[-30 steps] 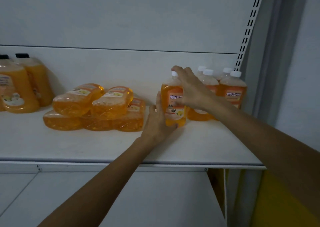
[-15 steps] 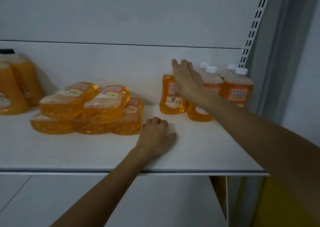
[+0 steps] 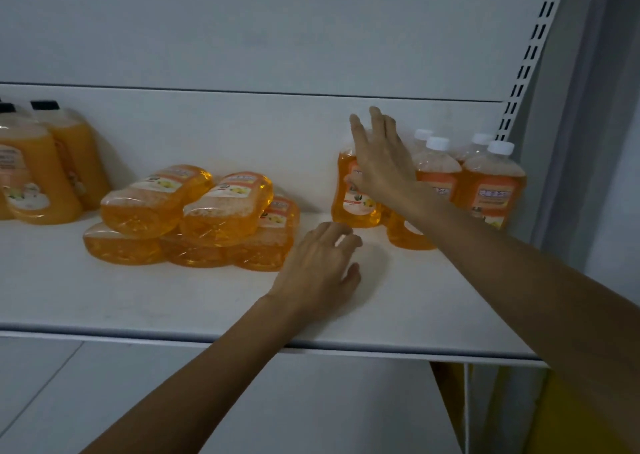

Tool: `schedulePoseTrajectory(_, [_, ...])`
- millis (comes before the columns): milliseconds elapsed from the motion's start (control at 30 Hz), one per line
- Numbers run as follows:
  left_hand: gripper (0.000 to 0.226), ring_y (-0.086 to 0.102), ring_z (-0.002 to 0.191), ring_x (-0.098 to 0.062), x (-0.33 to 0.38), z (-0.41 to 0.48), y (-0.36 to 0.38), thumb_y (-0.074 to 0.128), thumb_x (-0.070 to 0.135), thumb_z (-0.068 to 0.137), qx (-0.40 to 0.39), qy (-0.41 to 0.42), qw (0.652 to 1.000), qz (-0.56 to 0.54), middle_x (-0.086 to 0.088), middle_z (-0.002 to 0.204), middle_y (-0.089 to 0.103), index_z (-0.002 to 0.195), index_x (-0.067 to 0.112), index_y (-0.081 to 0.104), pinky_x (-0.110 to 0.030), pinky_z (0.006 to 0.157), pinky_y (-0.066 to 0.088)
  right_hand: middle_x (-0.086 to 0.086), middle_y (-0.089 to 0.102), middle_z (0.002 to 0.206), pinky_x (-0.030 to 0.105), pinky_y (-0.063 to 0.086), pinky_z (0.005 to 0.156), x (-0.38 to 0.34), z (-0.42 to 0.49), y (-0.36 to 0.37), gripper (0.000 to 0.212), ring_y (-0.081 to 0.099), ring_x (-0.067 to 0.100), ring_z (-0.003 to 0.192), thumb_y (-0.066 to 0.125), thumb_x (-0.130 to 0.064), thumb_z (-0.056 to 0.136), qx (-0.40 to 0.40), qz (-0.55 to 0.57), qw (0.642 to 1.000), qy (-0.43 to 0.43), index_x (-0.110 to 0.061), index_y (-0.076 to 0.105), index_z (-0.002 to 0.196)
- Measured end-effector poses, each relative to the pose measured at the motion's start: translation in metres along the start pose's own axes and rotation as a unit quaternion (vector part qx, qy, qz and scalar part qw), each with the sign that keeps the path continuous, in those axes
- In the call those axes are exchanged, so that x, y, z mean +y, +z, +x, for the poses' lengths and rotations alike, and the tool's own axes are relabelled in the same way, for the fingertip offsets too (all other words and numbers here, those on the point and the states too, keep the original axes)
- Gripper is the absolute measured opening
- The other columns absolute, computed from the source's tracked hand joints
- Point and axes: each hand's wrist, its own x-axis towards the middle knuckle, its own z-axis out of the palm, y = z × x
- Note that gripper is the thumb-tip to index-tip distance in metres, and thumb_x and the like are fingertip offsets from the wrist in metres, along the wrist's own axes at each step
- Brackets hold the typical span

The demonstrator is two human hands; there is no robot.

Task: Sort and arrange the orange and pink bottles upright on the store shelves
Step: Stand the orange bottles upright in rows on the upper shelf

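Several orange bottles with white caps stand upright at the right end of the white shelf (image 3: 104,298). The leftmost upright bottle (image 3: 349,208) stands near the back wall. My right hand (image 3: 381,163) is in front of it with fingers straight and spread, holding nothing. My left hand (image 3: 318,270) hovers low over the shelf in front of that bottle, fingers loosely bent and empty. A pile of orange bottles (image 3: 194,218) lies on its side to the left of my left hand.
Two large orange jugs with black caps (image 3: 45,173) stand at the far left of the shelf. A slotted upright rail (image 3: 530,55) borders the right side. A lower shelf (image 3: 311,401) sits below, and something yellow (image 3: 571,419) shows at the bottom right.
Both hands set the bottle upright beside the others and let go of it. My right hand has opened and lifted off it; my left hand has drawn back to the shelf.
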Motion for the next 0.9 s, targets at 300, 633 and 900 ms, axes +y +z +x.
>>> schedulePoseTrajectory(300, [0.059,0.039,0.124,-0.028,-0.086,-0.006,-0.075,0.058,0.043,0.083,0.091,-0.163,0.982,0.027,-0.011,0.133,0.048,0.132,0.011,0.045,-0.036,0.099,0.035,0.011,0.052,0.134,0.037,0.042,0.099,-0.073,0.011,0.0,0.062,0.051,0.024,0.121,0.044,-0.051,0.094,-0.097,0.375,0.922,-0.015,-0.012,0.036,0.142])
schedulePoseTrajectory(633, [0.09,0.033,0.132,-0.024,-0.105,-0.02,-0.073,0.065,0.055,0.075,-0.041,-0.188,0.981,-0.024,-0.007,0.147,0.034,0.144,0.016,0.025,-0.032,0.104,0.03,0.004,0.059,0.071,0.033,0.045,0.063,-0.114,0.03,0.034,0.062,0.057,0.018,0.067,0.05,-0.062,0.085,-0.19,0.46,0.865,0.064,-0.002,0.065,0.083])
schedulePoseTrajectory(900, [0.129,0.009,0.144,-0.024,-0.097,-0.017,-0.066,0.082,0.047,0.057,0.059,-0.248,0.951,-0.173,-0.004,0.157,0.007,0.148,0.028,-0.008,-0.042,0.11,0.027,0.008,0.055,0.135,0.024,0.049,0.088,-0.107,0.023,0.006,0.07,0.054,0.019,0.119,0.068,-0.045,0.081,-0.05,0.551,0.828,0.094,-0.009,0.047,0.137])
